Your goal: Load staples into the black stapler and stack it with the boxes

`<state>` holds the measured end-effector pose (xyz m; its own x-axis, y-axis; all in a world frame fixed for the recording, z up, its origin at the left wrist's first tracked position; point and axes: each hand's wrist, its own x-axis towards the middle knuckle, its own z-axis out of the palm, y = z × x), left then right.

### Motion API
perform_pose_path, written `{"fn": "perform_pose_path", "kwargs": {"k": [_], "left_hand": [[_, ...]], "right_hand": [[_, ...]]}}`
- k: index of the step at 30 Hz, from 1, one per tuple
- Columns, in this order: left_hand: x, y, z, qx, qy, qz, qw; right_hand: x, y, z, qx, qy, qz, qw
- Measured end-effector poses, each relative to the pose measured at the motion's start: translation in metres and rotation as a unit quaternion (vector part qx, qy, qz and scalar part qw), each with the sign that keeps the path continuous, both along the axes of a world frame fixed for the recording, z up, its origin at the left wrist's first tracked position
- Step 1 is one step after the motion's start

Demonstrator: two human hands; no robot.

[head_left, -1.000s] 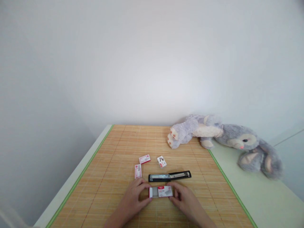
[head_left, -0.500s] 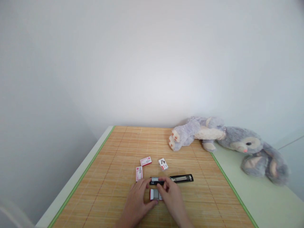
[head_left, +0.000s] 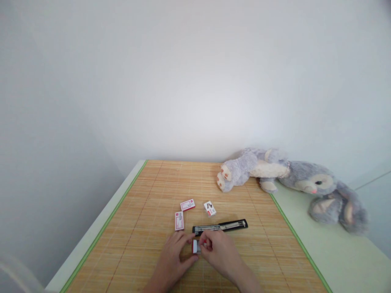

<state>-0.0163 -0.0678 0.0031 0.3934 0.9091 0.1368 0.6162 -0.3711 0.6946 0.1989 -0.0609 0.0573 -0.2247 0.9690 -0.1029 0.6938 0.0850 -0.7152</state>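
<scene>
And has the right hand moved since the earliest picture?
Yes, the right hand moved left, judged against the open stapler lying beyond it.

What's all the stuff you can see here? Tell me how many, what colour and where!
Open stapler: 1, black and silvery, just beyond the hands
Open staple box: 1, white and red, between the hands, partly hidden
Flat staple boxes: 2, white and red, left of centre
Small printed box: 1, white, black and red, beyond the stapler
Plush bunny: 1, grey and cream, far right, lying down
Bamboo mat: 1, tan with green edging, on the table
Table: 1, whitish, under the mat
Wall: white, behind everything
Left hand: 1, bare, by the open box's left end
Right hand: 1, bare, over the open box
</scene>
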Motion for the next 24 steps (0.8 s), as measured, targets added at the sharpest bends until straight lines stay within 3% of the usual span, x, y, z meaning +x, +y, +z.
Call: {"fn": "perform_pose_path", "kwargs": {"k": [7,24], "left_hand": [[0.003,0.004,0.009,-0.01,0.01,-0.014,1.0],[0.004,0.008,0.013,-0.015,0.018,-0.011,1.0]], "right_hand": [[-0.001,-0.002,-0.006,-0.007,-0.089,0.021,0.996],[0.003,0.008,-0.004,-0.036,-0.081,0.003,0.996]]}}
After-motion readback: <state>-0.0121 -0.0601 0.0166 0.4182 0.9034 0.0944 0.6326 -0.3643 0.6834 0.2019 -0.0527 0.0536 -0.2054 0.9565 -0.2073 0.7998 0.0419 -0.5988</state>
